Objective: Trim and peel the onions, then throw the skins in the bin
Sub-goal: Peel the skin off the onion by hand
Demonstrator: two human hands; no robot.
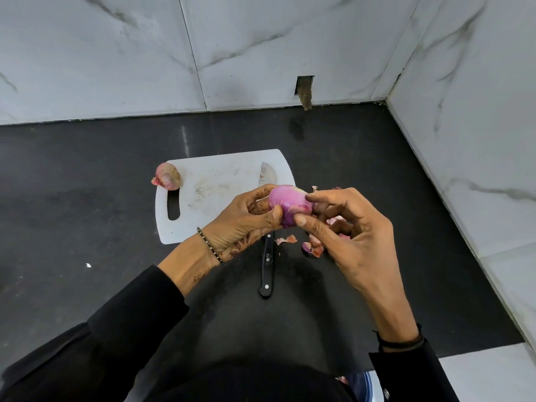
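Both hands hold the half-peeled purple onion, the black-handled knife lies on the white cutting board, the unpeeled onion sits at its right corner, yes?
No: the head view shows the unpeeled onion at the far left corner of the white cutting board, not right. The left hand and right hand hold the half-peeled purple onion; the black-handled knife lies on the board.

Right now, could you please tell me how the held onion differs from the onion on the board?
The held onion is mostly peeled, bright purple; the board onion wears its dry, dull skin. The left hand and right hand hold the held onion; the board onion lies untouched. Both are red onions.
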